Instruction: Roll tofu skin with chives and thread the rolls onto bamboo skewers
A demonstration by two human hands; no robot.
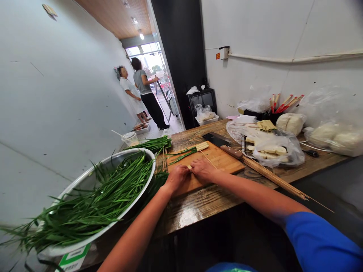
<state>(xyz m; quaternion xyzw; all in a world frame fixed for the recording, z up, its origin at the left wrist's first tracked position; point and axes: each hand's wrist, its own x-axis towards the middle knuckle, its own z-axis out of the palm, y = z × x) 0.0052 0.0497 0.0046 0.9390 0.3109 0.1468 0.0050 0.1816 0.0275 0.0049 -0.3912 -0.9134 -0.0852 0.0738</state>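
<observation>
My left hand (pixel 178 176) and my right hand (pixel 202 170) meet at the near edge of a wooden cutting board (pixel 218 160), fingers curled around a small pale piece that is mostly hidden between them. A thin bamboo skewer (pixel 208 159) runs from my right hand across the board. A cut bundle of green chives (pixel 184 152) lies at the board's far edge. A cleaver (pixel 219 142) with a wooden handle rests on the board's right corner.
A large metal bowl (pixel 85 180) full of chives sits at left. A bundle of long skewers (pixel 272 176) lies to the right, with plastic bags of tofu (pixel 273 150) behind. Two people stand in the far doorway (pixel 141 96).
</observation>
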